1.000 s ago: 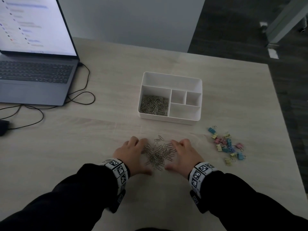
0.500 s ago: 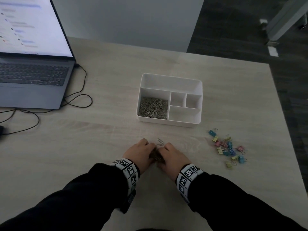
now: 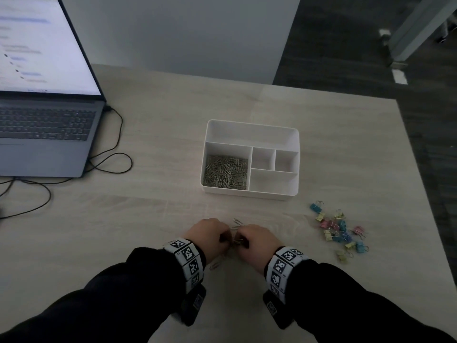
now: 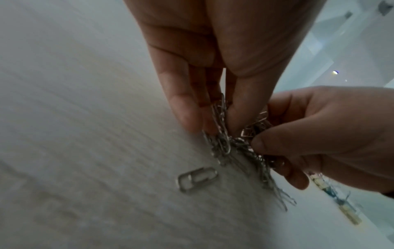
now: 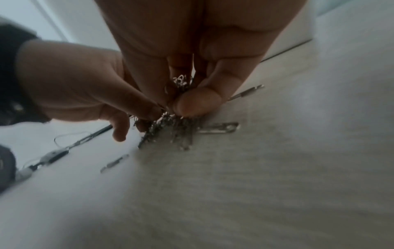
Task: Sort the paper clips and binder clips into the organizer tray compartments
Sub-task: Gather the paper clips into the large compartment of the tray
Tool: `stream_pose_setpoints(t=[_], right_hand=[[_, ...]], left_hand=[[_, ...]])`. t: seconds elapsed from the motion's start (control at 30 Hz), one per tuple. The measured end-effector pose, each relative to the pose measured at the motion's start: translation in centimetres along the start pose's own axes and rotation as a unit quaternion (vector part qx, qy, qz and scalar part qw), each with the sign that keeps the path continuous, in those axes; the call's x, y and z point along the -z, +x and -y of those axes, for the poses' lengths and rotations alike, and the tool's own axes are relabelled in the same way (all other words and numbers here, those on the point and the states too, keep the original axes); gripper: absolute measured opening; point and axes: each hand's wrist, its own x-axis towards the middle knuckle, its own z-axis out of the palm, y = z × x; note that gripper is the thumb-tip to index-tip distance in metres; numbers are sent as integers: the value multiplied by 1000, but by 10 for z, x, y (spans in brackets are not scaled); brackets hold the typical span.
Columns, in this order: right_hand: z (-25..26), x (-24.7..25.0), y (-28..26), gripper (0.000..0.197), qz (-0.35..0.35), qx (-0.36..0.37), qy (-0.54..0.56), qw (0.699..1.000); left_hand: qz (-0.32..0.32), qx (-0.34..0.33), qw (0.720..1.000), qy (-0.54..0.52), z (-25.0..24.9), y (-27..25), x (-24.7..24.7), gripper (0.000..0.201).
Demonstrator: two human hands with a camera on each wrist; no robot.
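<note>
The white plastic organizer tray (image 3: 251, 134) sits on the pale wood-grain table (image 3: 346, 157); its near-left compartment holds silver wire paper clips (image 3: 225, 174). Left hand (image 3: 209, 235) and right hand (image 3: 257, 242), fingers curled, jointly pinch a paper clip bundle (image 4: 236, 144) near the tray. Pastel binder clips (image 3: 337, 230) lie right.

An office, by every sign. Open laptop (image 3: 42, 95) with lit screen at the far left of a pale wood-grain surface (image 3: 346, 149), black cables (image 3: 111, 164) looping from its side. White organizer tray (image 3: 249, 125) with five compartments near the middle, silver paper clips (image 3: 226, 174) filling the near-left compartment. Small pastel binder clips (image 3: 338, 229) scattered loose to the right of the tray. Plain pale partition or wall (image 3: 185, 33) behind the far edge. Dark carpet-like floor (image 3: 346, 45) beyond to the right, with a grey furniture leg (image 3: 415, 28) standing on it. Dim, even indoor light throughout.
</note>
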Motion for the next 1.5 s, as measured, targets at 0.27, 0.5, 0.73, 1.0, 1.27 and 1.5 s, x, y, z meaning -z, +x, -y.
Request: stream_pose_setpoints(t=[0.27,0.5,0.73,1.0,1.27,1.5], right_hand=[[-2,13,5,12,-89,-46,159,982],[16,49,26,19,-132,-60,259,955],[29,88,54,3,-145,-62,237,959],[29,94,89,5,-174,-38,143,974],[21,88,89,24,-160,8,35,986],[18,86,57,12,-207,39,65,975]], left_hand=[[-20,64,970,-235,4,1,27,6],[-105,71,937,-324,2,23,86,6],[-219,73,930,-286,2,54,134,5],[-262,52,951,-155,0,77,140,14],[-259,56,957,-118,1,69,135,21],[-252,42,959,-121,1,43,126,18]])
